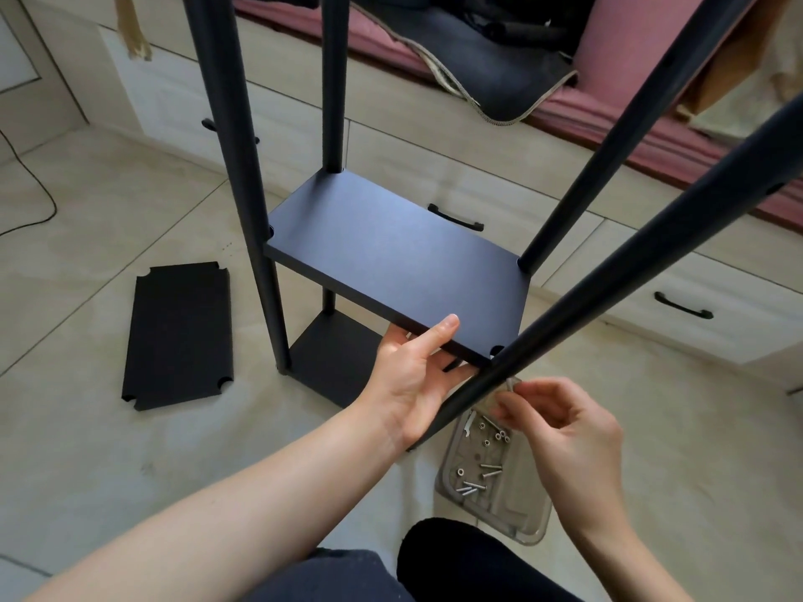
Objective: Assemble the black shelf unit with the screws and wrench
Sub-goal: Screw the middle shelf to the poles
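- Black shelf unit (391, 254) stands on the tiled floor (108, 262) at frame centre; four black poles (230, 123) rise out of frame at 11, 12, 1 and 2 o'clock.
- Middle shelf board (391, 262) sits between the poles, notched corners against them; bottom board (330, 362) is visible underneath, on the floor.
- Left hand (413, 380) grips the near edge of the middle board at about 6 o'clock of the board: thumb on top, fingers curled under.
- Right hand (565, 432) is at 5 o'clock of the frame, just beside the near-right pole (608, 271). Fingers are curled and pinch a small clear-looking piece (512, 386) right at the pole below the board's corner; probably a wrench or bag edge, too blurred to say.
- Near-right corner of the board touches that pole; a notch hole shows there.
- Clear plastic tray (521, 519) lies on the floor under the right hand, at 5 o'clock from the unit. It holds loose screws (489, 469) and small nuts or washers (502, 435).
- Spare black board (178, 336) with notched corners lies flat on the floor at 9 o'clock of the unit, well apart from it.
- Behind, at 12 to 3 o'clock: cream drawers with black handles (456, 219), topped with a pink cushion (652, 136) and a dark mat (478, 63).
- Black cable (39, 189) runs on the floor at 10 o'clock.
- Person's dark-clad knee (469, 562) sits at 6 o'clock.
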Motion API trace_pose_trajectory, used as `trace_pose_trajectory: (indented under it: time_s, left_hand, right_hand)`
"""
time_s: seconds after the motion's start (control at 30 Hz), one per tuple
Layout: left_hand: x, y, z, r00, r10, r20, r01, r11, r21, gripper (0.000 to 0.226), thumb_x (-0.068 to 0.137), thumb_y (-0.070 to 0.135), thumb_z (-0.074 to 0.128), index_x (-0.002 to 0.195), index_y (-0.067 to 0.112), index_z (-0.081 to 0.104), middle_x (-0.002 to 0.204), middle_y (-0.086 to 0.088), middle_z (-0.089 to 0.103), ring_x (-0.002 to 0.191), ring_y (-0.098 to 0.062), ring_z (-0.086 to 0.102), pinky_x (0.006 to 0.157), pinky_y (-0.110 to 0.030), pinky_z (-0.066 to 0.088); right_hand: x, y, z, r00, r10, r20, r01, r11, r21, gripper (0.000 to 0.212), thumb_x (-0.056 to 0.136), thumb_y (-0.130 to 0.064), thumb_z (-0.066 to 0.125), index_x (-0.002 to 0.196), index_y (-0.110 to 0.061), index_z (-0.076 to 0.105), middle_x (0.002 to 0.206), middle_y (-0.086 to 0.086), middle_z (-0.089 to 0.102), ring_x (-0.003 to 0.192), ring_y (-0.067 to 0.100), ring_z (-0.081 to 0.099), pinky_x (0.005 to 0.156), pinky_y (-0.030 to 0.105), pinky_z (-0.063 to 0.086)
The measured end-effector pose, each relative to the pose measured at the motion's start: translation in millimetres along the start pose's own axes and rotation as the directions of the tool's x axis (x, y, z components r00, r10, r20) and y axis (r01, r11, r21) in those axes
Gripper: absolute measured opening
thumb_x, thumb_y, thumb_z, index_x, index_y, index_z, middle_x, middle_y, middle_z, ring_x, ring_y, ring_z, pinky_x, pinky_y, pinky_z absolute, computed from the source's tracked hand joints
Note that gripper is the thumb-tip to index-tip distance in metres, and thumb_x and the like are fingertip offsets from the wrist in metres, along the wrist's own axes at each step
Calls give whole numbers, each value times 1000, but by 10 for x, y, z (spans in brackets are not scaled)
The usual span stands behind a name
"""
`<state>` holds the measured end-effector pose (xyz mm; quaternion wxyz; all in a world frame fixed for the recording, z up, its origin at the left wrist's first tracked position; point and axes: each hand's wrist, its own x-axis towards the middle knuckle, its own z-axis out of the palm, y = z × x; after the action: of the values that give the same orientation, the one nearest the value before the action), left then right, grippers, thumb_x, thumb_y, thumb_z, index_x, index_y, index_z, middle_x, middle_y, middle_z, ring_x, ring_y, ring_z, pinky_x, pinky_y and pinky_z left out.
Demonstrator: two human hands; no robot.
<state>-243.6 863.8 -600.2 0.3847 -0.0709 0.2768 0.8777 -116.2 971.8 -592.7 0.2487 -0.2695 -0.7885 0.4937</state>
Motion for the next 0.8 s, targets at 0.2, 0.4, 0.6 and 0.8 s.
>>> trace_pose_trajectory:
  time_s: [0.2, 0.4, 0.6, 0.8]
  left_hand:
    - [10, 0, -12, 1000, -3, 1, 3, 1000, -11, 40, 92, 1, 64, 130, 13, 57, 128, -19, 66, 109, -39, 69, 79, -50, 61]
    - [29, -8, -37, 1000, 6, 16, -6, 1000, -11, 39, 90, 2, 65, 126, 15, 58, 123, -15, 69, 109, -38, 69, 82, -51, 60]
    - [56, -19, -34, 1000, 26, 17, -26, 1000, -15, 38, 91, 1, 64, 126, 15, 57, 125, -16, 68, 106, -37, 71, 87, -54, 59]
    - [60, -17, -37, 999, 26, 29, -26, 999, -19, 38, 93, 0, 63, 128, 14, 57, 122, -16, 70, 105, -38, 71, 88, -60, 57]
  right_hand:
    - [-48, -14, 26, 998, 53, 19, -55, 993, 106, 6, 84, -21, 75, 84, -23, 69, 77, 3, 76, 74, 20, 75, 73, 30, 59]
    - [-34, -38, 26, 1000, -24, -14, 24, 1000, 0, 15, 83, -15, 77, 78, -26, 67, 73, -1, 74, 70, 18, 73, 68, 30, 58]
    - [-10, 22, 46, 969, -247, -26, 237, 949, -208, 24, 82, -12, 78, 76, -27, 61, 76, -15, 70, 66, 8, 68, 65, 21, 52]
    - [-28, 89, 52, 947, -315, -54, 301, 936, -181, 16, 83, -21, 73, 81, -31, 61, 83, -20, 69, 71, 4, 67, 69, 12, 50]
